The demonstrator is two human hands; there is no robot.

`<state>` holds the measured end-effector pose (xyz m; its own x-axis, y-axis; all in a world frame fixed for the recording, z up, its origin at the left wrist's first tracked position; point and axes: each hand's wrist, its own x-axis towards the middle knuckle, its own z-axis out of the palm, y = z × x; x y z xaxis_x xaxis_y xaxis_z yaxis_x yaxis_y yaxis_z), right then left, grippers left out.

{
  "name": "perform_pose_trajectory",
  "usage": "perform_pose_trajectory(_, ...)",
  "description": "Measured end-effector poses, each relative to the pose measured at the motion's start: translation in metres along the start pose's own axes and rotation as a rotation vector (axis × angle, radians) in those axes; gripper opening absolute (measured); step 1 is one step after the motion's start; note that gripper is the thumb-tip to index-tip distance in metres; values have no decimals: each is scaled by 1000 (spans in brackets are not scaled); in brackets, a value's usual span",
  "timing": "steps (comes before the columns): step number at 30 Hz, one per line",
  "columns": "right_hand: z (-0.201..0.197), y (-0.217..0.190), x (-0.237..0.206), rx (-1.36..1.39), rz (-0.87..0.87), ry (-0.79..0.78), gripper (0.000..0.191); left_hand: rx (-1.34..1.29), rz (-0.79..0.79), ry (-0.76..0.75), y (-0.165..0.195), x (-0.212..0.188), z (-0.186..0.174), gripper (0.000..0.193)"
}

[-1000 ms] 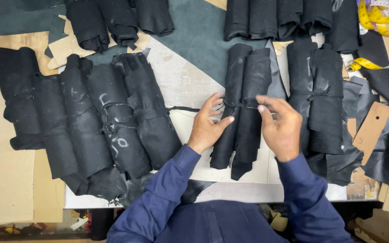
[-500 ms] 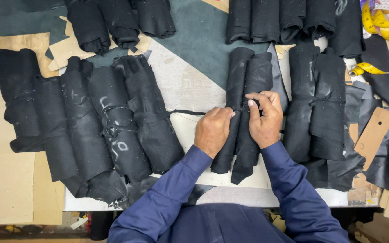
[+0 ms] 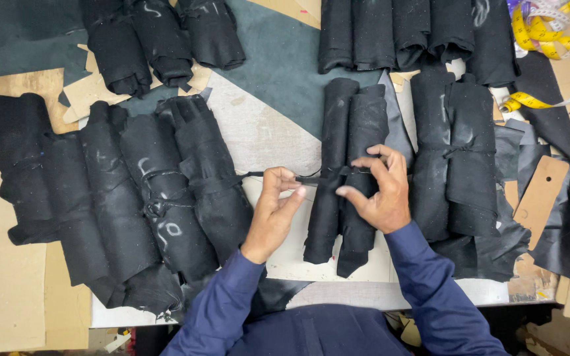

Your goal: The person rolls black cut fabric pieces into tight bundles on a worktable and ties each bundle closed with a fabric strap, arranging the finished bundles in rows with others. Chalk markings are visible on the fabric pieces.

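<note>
Since a moment ago the left hand (image 3: 273,212) has drawn leftward, pinching the black tie strip (image 3: 311,178) taut; the right hand (image 3: 379,191) pinches the knot on the rolled bundle (image 3: 346,175), mid-desk (image 3: 265,132).

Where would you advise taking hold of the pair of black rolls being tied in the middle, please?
Probably at the waist of the pair of black rolls, where the thin black strip cinches them, coming from above. They lie flat and lengthwise, and the left hand and right hand work at that band; the ends look loose.
</note>
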<state>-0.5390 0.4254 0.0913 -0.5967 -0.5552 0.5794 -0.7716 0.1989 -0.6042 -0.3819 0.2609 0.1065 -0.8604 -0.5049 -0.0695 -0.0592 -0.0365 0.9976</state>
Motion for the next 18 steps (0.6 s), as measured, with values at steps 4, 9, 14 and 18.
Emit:
perform_pose_trajectory(4, -7, 7, -12, 351, 435, 240, 26, 459, 119, 28, -1, 4, 43, 89)
perform_pose_trajectory(9, -11, -10, -17, 454, 637, 365, 30, 532, 12, -35, 4, 24, 59, 107)
perform_pose_trajectory(14, -6, -21, -16, -276, -8, -16, 40, 500, -8, -91, -7, 34, 49, 80)
perform_pose_trajectory(18, -6, -3, -17, 303, 413, 11, 37, 513, 50, -21, -24, 34, 49, 65)
